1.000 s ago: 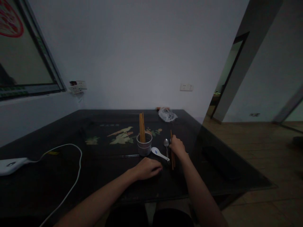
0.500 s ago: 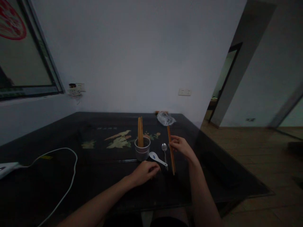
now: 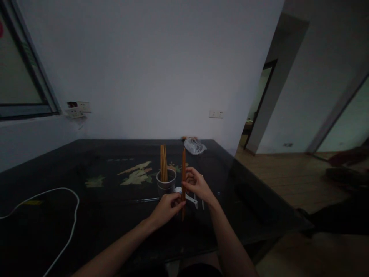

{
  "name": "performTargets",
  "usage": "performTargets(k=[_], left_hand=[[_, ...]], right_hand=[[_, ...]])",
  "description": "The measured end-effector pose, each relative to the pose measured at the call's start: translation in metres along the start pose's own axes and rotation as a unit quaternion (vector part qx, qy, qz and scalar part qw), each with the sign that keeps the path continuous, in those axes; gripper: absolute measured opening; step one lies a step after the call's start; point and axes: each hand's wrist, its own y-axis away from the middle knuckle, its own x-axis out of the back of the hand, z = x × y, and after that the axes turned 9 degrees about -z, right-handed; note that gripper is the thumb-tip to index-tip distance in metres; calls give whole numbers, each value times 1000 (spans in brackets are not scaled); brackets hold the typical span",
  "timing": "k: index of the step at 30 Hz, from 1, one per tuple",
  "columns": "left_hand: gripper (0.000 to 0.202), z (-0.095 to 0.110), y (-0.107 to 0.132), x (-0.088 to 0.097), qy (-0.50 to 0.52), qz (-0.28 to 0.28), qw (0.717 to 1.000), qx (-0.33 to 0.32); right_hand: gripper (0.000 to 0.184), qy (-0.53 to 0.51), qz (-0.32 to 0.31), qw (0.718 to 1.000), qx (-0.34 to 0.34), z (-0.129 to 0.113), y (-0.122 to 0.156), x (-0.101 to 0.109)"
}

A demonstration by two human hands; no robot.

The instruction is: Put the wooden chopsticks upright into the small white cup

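A pair of wooden chopsticks stands nearly upright over the table, to the right of the cup. My right hand pinches it around the middle. Lower down, my left hand closes its thumb and fingers on the same chopsticks. The grey cup holds several more chopsticks leaning in it. Behind my hands lies a white soup spoon, partly covered by the chopsticks and fingers. Thin handles show beside it, their other ends hidden by my right hand.
The dark glossy table has a bird-and-flower picture. A crumpled clear plastic bag lies at its back edge. A white cable curves across the left side. At the far right, a dark blurred shape appears beyond the table.
My right hand has brought the chopsticks left, toward the cup, and turned them more upright. My left hand has risen to grip their lower part. The view has shifted slightly right.
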Motion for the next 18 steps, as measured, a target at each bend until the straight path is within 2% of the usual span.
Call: performTargets(k=[10,18], left_hand=[[18,-5,2,2,-129,3,991,-44],[18,-7,3,3,-142,11,988,-58]], right_hand=[[32,0,26,1000,1,-10,5,-3],[32,16,23,1000,-3,-9,8,-4]])
